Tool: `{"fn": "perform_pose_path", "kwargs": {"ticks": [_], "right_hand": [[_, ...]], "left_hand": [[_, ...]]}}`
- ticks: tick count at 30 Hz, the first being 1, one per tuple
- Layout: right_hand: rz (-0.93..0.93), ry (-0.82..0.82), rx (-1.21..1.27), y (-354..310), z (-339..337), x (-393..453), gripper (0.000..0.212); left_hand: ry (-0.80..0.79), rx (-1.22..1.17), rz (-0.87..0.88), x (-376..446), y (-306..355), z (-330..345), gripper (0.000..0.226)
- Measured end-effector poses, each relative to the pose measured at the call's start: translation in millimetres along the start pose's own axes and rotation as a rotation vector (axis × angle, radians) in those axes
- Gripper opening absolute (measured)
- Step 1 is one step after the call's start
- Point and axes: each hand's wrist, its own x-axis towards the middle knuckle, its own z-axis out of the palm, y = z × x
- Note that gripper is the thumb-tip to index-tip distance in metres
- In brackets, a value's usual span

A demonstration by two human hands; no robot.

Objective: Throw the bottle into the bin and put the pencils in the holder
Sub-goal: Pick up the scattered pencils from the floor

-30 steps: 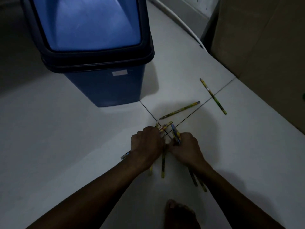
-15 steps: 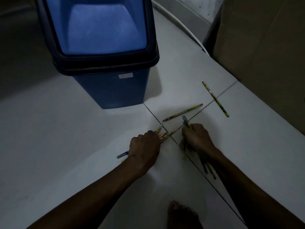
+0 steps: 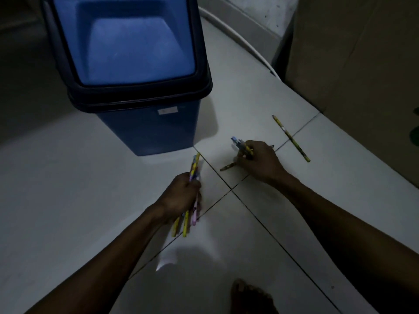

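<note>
A blue bin point(image 3: 147, 130) with a dark rim and a closed blue swing lid stands on the white tiled floor. My left hand point(image 3: 181, 196) is shut on a bundle of several yellow patterned pencils point(image 3: 195, 166), lifted a little off the floor. My right hand point(image 3: 260, 162) grips a few pencils point(image 3: 240, 143) and presses down on another pencil point(image 3: 227, 166) lying on the tile. One more loose pencil point(image 3: 291, 138) lies to the right of that hand, across a tile joint. No bottle or pencil holder is in view.
A brown cardboard surface point(image 3: 362, 64) stands at the right. A white cable point(image 3: 238, 39) runs along the wall behind the bin. My bare foot point(image 3: 251, 298) shows at the bottom edge. A small bright patch point(image 3: 167, 259) sits on the floor under my left forearm.
My hands have moved apart. The left one has raised its bundle of pencils and turned it upright; the right one has reached forward and right onto the pencil lying near the tile joint.
</note>
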Motion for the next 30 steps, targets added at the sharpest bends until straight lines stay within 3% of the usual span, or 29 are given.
{"fn": "perform_pose_path", "kwargs": {"ticks": [5, 10, 14, 20, 27, 30], "right_hand": [[-0.145, -0.095, -0.433, -5.9, 6.3, 7.3, 0.019], [-0.216, -0.031, -0.488, 6.1, 12.6, 7.8, 0.022], [-0.184, 0.15, -0.47, 21.6, 5.1, 1.2, 0.023], [0.112, 0.282, -0.254, 33.8, -33.7, 18.8, 0.025], [0.422, 0.241, 0.516, 55.8, -60.3, 35.8, 0.014], [0.429, 0.27, 0.311, 68.1, -69.3, 50.2, 0.018]], "left_hand": [[0.056, -0.38, -0.073, 2.3, 8.8, -0.6, 0.026], [0.067, -0.463, -0.097, 2.7, 14.3, -0.8, 0.026], [0.041, -0.536, -0.116, 2.3, 19.5, 0.9, 0.025], [0.021, -0.517, -0.094, 9.2, 31.5, 10.5, 0.025], [-0.033, -0.55, -0.116, 11.9, 37.7, 20.9, 0.029], [-0.02, -0.57, -0.144, 16.7, 34.8, 22.3, 0.026]]}}
